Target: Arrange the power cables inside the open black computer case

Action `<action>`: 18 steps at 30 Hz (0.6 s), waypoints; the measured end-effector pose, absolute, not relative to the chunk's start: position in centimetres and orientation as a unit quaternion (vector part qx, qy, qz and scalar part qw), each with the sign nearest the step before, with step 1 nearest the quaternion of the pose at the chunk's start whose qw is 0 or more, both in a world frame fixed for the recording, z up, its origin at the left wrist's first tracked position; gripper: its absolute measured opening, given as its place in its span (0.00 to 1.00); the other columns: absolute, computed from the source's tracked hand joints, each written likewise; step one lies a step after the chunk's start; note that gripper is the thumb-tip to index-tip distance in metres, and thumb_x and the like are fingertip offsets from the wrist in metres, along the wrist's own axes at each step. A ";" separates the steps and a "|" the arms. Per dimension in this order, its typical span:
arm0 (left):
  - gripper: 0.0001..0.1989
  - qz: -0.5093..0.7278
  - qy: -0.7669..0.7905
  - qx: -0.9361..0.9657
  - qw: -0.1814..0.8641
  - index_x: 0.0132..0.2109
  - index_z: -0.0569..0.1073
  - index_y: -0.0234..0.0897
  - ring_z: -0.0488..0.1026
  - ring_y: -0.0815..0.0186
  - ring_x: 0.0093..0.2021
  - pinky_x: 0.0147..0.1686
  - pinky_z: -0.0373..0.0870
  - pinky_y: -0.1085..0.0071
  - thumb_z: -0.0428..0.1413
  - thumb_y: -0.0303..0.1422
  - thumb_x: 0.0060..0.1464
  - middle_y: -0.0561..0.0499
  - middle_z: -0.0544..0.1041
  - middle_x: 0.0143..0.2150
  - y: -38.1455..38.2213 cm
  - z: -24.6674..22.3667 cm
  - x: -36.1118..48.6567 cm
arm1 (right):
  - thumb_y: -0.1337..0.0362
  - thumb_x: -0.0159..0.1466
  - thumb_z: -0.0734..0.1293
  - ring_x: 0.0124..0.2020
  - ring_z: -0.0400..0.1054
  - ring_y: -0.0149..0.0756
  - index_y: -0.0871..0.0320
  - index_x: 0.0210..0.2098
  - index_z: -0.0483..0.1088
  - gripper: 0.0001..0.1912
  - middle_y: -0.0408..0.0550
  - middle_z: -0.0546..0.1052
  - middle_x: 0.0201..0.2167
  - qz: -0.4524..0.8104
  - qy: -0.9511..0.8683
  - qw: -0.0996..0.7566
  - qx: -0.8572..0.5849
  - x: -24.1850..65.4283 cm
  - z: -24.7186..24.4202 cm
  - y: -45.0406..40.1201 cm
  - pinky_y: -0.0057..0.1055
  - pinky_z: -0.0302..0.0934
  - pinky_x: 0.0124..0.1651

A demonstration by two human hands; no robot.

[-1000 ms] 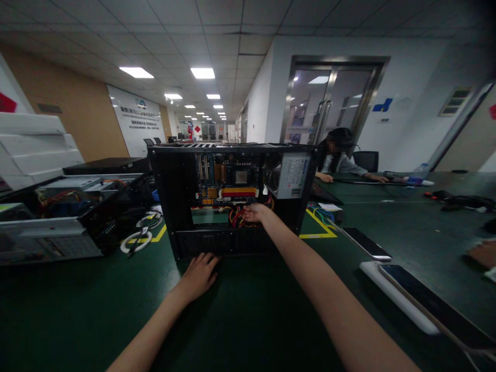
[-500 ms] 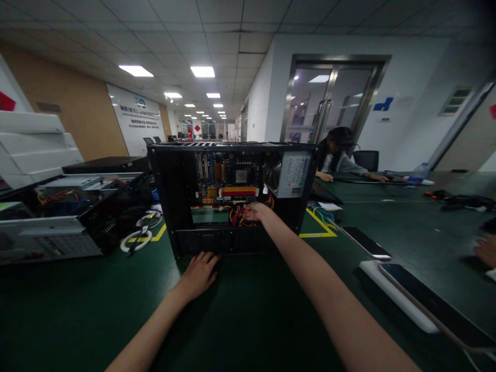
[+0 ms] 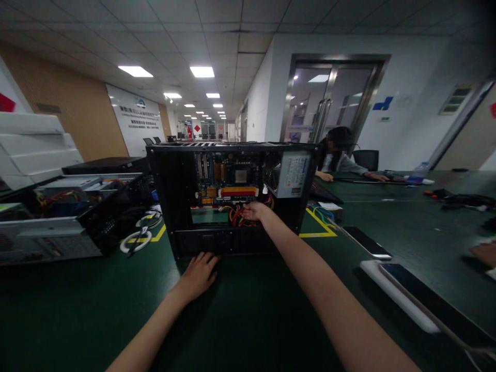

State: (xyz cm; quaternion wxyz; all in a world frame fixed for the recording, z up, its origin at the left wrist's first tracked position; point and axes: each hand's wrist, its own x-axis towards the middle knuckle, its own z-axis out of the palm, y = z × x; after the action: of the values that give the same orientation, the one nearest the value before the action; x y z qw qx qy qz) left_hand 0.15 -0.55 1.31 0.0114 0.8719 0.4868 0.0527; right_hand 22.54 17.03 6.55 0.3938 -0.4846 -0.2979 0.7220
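A black open-sided computer case point(image 3: 201, 242) stands upright on the green table in front of me. Inside it are a motherboard point(image 3: 240, 176) with red and yellow memory slots and a silver power supply point(image 3: 293, 174) at the upper right. My right hand point(image 3: 253, 211) reaches in below the motherboard, its fingers curled onto a bundle of red, yellow and black cables point(image 3: 237, 217). The fingertips are partly lost among the wires. My left hand point(image 3: 199, 274) lies with fingers spread on the table, its fingertips at the case's bottom edge.
Another opened computer case point(image 3: 50, 232) lies at the left, beside a coiled white cable point(image 3: 135, 242). On the right are a phone point(image 3: 366, 242), another phone point(image 3: 437, 305) by a white slab, and a bottle point(image 3: 418, 173). A person point(image 3: 341, 155) sits behind; another hand point(image 3: 484, 253) shows at the right edge.
Both my hands and the case stay practically in place. The other person's hand at the right edge has shifted slightly.
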 end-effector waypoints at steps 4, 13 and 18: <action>0.21 0.054 0.488 0.871 0.008 0.53 0.56 0.42 0.57 0.58 0.51 0.47 0.55 0.60 0.44 0.32 0.51 0.47 0.61 0.51 -0.5 1.1 0.1 | 0.72 0.61 0.54 0.23 0.63 0.28 0.60 0.27 0.55 0.06 0.44 0.63 0.21 0.711 -0.284 0.394 -0.509 22.4 6.8 16.9 0.26 0.59 0.25; 0.20 0.053 0.486 0.872 0.008 0.53 0.57 0.42 0.57 0.59 0.50 0.47 0.56 0.61 0.44 0.31 0.51 0.48 0.61 0.50 -0.6 1.4 0.2 | 0.71 0.61 0.54 0.22 0.63 0.27 0.61 0.26 0.56 0.07 0.43 0.64 0.21 0.702 -0.297 0.391 -0.516 22.5 6.9 16.7 0.25 0.59 0.26; 0.20 0.053 0.490 0.870 0.011 0.53 0.57 0.43 0.57 0.60 0.50 0.47 0.55 0.61 0.44 0.32 0.51 0.48 0.61 0.50 -0.6 1.4 0.3 | 0.71 0.61 0.53 0.24 0.64 0.28 0.60 0.25 0.56 0.08 0.45 0.66 0.22 0.703 -0.302 0.382 -0.518 22.5 6.9 16.8 0.26 0.59 0.28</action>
State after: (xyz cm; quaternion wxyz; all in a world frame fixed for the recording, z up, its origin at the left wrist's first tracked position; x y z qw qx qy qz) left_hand 0.28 -0.61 1.41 0.0112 0.8700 0.4901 0.0527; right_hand 22.52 16.82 6.85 0.3822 -0.5179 -0.3021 0.7032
